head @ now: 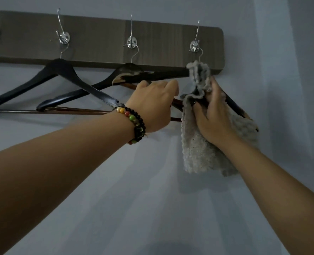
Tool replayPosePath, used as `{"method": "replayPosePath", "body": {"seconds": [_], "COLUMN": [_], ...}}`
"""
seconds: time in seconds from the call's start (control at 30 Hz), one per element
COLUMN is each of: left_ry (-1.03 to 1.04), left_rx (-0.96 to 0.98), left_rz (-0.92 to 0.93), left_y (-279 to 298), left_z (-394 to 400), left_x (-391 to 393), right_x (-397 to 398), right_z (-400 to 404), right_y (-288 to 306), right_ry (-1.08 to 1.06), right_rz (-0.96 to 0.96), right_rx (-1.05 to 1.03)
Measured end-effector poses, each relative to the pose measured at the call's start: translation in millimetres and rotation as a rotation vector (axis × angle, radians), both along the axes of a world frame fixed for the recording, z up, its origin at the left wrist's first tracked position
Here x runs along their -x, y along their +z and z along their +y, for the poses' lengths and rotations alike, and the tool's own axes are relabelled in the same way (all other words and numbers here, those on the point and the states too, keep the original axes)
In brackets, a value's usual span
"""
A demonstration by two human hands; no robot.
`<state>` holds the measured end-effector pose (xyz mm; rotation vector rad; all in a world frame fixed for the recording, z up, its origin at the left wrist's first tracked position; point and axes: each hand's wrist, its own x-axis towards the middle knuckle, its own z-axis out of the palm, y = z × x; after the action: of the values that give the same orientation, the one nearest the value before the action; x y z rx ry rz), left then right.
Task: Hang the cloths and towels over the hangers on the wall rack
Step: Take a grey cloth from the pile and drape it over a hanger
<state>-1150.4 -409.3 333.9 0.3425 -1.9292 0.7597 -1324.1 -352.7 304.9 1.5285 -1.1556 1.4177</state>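
Note:
A grey fluffy cloth (204, 153) hangs over the rightmost dark hanger (233, 105) on the wooden wall rack (101, 43). Its top bunches up near the hanger's neck. My right hand (211, 115) grips the cloth against the hanger. My left hand (156, 103), with a beaded bracelet on the wrist, curls its fingers round the hanger's brown lower bar just left of the cloth. Two other black hangers, the left hanger (60, 70) and the middle hanger (126, 72), hang bare from metal hooks.
The rack has several silver hooks, among them the hook (195, 46) above the cloth. The pale wall (152, 199) fills the view below and to the right. The hangers overlap one another.

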Motion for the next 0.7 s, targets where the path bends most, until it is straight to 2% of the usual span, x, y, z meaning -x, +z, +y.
{"method": "replayPosePath", "body": {"seconds": [0.23,0.33,0.43,0.53,0.63,0.7], "left_ry": [-0.104,-0.224,-0.343,-0.477,-0.557,-0.708], "left_rx": [0.065,0.155,0.133,-0.162,-0.636,-0.924], "left_rz": [-0.010,0.046,0.094,0.143,0.108,0.120], "left_y": [-9,-24,-42,-56,-51,-43], "left_z": [8,-2,-13,-12,-5,-1], "left_x": [-11,-12,-9,0,12,20], "right_x": [6,4,-1,-11,-19,-24], "right_z": [5,12,22,30,32,33], "right_y": [11,24,40,54,65,67], "right_ry": [-0.106,-0.124,-0.163,-0.160,-0.183,-0.165], "right_rz": [-0.003,-0.008,-0.025,-0.054,-0.075,-0.098], "right_rx": [-0.225,-0.313,-0.396,-0.496,-0.529,-0.504]}}
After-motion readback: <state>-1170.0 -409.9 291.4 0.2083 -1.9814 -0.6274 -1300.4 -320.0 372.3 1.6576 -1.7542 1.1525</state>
